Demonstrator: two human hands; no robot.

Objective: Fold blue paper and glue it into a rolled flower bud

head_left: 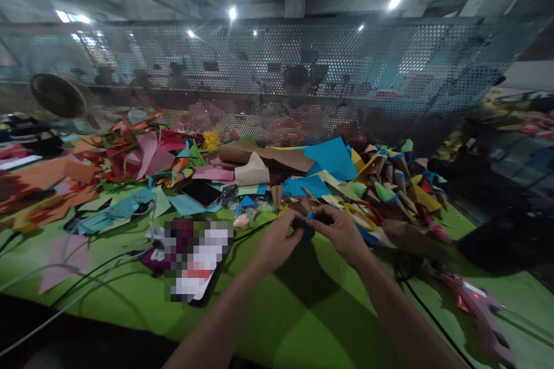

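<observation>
Green work table [303,311] strewn with coloured paper scraps, backed by a perforated metal screen [277,69]: a person's left hand [277,242] and right hand [340,230] meet fingertip to fingertip at mid-table. Both are closed in a pinch on a blue paper piece [308,229] held between them, equally near each. Paper cones [389,184] lie beyond, nearer the right hand.
</observation>
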